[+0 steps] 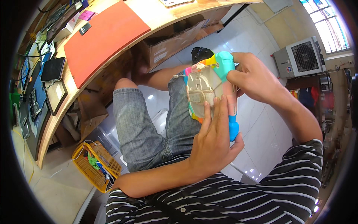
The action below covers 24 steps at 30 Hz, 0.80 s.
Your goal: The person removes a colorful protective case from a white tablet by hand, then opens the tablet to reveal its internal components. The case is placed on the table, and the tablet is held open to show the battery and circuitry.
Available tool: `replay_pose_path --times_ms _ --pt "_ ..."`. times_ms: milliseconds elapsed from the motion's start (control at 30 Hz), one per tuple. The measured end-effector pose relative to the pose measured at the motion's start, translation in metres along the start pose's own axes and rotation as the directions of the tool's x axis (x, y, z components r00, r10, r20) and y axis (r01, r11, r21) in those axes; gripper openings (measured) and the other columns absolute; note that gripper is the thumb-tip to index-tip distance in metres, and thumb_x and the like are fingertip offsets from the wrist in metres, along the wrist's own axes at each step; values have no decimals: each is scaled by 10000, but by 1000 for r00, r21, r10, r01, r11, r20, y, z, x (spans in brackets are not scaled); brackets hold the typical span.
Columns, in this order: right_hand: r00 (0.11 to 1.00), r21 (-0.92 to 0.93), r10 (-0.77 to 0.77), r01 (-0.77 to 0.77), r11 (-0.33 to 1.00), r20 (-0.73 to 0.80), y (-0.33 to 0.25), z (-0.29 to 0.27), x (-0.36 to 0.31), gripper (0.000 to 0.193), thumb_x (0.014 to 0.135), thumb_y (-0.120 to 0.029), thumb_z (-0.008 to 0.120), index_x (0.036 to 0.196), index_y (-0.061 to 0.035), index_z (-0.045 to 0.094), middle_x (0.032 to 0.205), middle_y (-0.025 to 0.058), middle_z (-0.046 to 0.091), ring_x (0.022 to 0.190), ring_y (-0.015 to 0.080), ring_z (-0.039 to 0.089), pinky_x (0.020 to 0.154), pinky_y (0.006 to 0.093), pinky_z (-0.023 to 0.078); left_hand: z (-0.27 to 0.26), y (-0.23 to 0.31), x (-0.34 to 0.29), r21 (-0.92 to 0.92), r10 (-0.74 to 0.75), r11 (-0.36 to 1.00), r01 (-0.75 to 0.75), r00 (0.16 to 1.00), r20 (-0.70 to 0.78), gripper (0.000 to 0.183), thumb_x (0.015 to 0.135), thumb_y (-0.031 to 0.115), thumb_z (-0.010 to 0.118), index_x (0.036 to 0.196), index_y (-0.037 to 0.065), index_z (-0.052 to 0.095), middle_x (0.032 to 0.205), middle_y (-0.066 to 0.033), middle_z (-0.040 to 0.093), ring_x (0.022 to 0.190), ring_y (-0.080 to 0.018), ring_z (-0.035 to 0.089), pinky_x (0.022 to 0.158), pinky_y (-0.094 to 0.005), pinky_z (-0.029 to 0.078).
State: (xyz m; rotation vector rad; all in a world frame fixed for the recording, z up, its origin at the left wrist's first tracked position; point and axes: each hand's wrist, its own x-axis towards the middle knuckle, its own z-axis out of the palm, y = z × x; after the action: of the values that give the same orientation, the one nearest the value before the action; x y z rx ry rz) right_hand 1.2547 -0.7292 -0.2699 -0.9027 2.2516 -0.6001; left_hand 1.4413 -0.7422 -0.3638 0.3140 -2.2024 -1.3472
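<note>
- Case, multicoloured with rounded bumper corners and pale flat back panel [218, 86]: held mid-air over grey denim shorts [140, 127], off the pale wooden surface [164, 18], beyond its curved front edge.
- Right hand [249, 72]: narrow pinch on turquoise corner [223, 60].
- Left hand [213, 143]: flat, fingers spread on panel.
- Risk: right pinch looks like main hold; if it slackens, drop onto glossy white tiles [257, 130].
- Bumper looks rubbery; hard corner pull might stretch it.
- Beige oblong pad [197, 98] could snag fingertips.
</note>
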Motion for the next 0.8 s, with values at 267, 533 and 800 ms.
replay_pose_path --times_ms 267,533,800 --pt "979 106 88 -109 988 185 -23 -8 5 392 872 -214 596 1047 136 624 844 166 730 752 230 761 658 337 611 -23 -7 2 -172 -142 974 150 988 58 991 782 80 806 1594 -60 255 1419 -280 567 1154 -305 691 856 -358 608" --pt "958 510 -65 -91 855 280 -5 28 -20 720 908 -94 698 1524 114 389 1328 238 659 1005 181 734 746 249 576 -58 -29 5 -437 -248 867 237 968 33 940 793 22 770 1582 -77 269 1320 -252 622 995 -214 727 834 -345 620" --pt "957 493 -159 20 870 241 2 39 -34 761 895 79 643 1586 42 326 1370 214 635 1171 207 670 993 341 566 -48 -22 4 -481 -219 852 206 975 30 939 797 11 772 1583 -84 266 1300 -257 626 1011 -229 715 834 -335 617"
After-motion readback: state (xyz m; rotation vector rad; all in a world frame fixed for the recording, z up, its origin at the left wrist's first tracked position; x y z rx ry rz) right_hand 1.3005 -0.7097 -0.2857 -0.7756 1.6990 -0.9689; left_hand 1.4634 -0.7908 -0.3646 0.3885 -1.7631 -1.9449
